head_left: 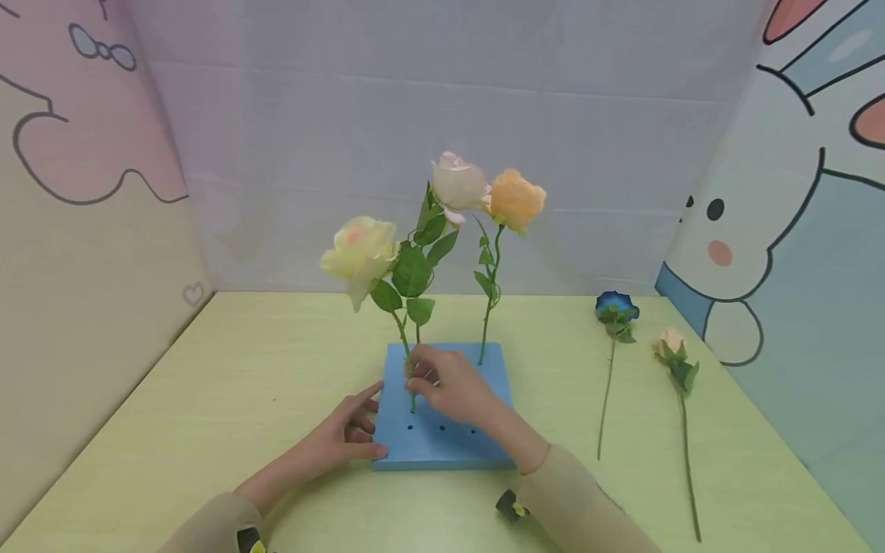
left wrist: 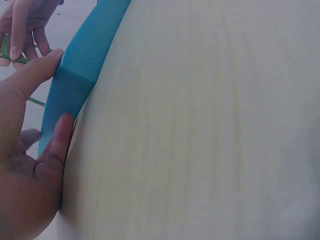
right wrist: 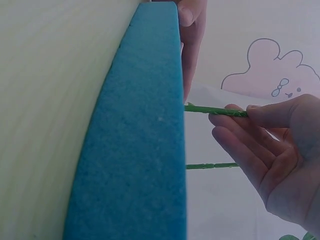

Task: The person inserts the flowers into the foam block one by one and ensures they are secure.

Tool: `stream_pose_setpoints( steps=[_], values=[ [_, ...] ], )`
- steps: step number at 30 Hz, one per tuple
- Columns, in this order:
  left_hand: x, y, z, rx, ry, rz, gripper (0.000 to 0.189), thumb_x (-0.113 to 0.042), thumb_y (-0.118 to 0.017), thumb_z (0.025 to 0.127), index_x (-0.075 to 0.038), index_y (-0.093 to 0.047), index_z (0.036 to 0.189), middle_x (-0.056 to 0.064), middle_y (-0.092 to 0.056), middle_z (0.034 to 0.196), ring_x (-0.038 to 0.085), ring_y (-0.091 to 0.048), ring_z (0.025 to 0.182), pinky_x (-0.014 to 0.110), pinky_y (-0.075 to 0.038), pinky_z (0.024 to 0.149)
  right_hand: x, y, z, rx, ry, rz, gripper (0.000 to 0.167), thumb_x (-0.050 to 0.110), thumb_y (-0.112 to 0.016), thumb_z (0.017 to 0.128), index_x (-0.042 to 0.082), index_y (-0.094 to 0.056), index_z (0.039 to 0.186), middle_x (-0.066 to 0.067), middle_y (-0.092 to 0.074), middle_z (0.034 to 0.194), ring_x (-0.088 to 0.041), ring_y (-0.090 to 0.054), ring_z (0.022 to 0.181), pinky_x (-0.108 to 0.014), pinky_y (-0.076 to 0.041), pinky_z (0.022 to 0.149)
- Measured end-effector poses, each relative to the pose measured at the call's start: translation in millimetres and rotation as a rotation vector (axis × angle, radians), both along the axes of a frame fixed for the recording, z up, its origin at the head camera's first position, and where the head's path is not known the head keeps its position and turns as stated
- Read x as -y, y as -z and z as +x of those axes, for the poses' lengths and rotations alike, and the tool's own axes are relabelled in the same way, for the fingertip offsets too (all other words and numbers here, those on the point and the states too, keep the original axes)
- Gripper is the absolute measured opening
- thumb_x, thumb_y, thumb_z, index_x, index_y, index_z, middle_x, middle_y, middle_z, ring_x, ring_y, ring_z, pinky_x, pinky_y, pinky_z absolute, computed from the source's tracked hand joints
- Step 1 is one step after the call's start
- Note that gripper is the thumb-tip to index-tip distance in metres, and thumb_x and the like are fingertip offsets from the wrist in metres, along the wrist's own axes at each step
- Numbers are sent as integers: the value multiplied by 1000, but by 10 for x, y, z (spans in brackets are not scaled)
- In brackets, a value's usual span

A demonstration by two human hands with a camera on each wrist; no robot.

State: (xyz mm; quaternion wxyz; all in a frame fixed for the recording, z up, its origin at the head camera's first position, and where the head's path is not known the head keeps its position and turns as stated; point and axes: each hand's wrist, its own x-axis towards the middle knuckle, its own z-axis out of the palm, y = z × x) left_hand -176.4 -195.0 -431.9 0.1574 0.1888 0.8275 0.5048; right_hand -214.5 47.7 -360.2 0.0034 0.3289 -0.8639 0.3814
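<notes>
A blue foam block (head_left: 449, 449) with several small holes lies on the table. My right hand (head_left: 452, 384) pinches the green stem of a pale yellow rose (head_left: 361, 252) between thumb and fingers. That stem (right wrist: 212, 110) meets the block's top face in the right wrist view. With fingers spread, my left hand (head_left: 342, 434) touches the block's left side and near-left corner. Behind the yellow rose, a pale pink rose (head_left: 458, 184) stands upright, its stem base partly hidden by my right hand. An orange rose (head_left: 515, 201) stands in the block's far right part.
To the right, a blue rose (head_left: 617, 307) and a peach rose (head_left: 671, 346) lie on the table (head_left: 276, 369), long stems toward me. A small black object (head_left: 510, 507) shows beside my right sleeve. Printed cloth walls border the table on the left, back and right.
</notes>
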Motion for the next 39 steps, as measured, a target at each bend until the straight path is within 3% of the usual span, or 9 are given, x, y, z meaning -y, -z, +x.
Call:
stream_pose_setpoints(
  steps=[13, 29, 39],
  values=[
    [-14, 9, 15, 7, -3, 16, 95, -25, -78, 86, -13, -19, 158, 22, -42, 140, 22, -56, 106, 19, -52, 88, -34, 34, -59, 72, -50, -13, 5, 10, -64, 95, 8, -60, 94, -7, -75, 88, -20, -73, 77, -22, -51, 62],
    [-10, -9, 0, -2, -16, -12, 94, -27, -78, 85, -12, -20, 158, 21, -44, 139, 22, -55, 106, 19, -51, 87, -36, 15, -109, 67, -104, 53, 11, 11, -65, 95, 11, -57, 88, -3, -75, 89, -8, -60, 65, -20, -45, 56],
    [-13, -6, -6, 13, -19, -21, 94, -28, -78, 85, -14, -20, 158, 20, -43, 140, 22, -56, 107, 18, -51, 86, -53, 29, -144, 108, -160, 57, 9, 12, -63, 97, 11, -56, 90, -4, -76, 90, -14, -66, 71, -20, -49, 60]
  ],
)
